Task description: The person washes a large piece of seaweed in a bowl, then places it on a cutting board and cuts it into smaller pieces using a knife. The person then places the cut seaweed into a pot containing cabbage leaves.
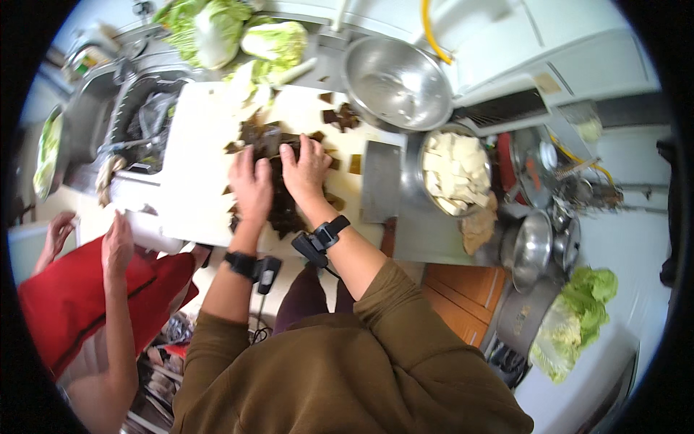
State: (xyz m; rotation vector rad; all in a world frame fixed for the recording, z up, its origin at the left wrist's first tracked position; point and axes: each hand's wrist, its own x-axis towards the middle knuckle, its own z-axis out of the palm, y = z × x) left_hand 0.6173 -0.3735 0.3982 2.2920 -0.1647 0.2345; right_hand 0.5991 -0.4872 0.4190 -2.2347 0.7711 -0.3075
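Observation:
Dark brown cut pieces, seemingly kelp (284,209), lie heaped on a large white cutting board (190,163). My left hand (252,184) rests at the heap's left side, fingers apart. Against its upper right part is my right hand (308,168), fingers spread; whether pieces are under the palms is hidden. More dark pieces lie scattered near the board's far edge. A cleaver (381,187) lies flat at the board's right, its handle towards me. Beyond the board stands a large steel bowl (398,81). Right of the cleaver, another steel bowl holds pale sliced pieces, possibly tofu (455,168).
Napa cabbages (217,32) lie behind the board. A double sink (97,114) is at the left, with a person in a red apron (103,293) beside it. Pots and a steel basin (531,249) stand at the right, near a leafy cabbage (574,320).

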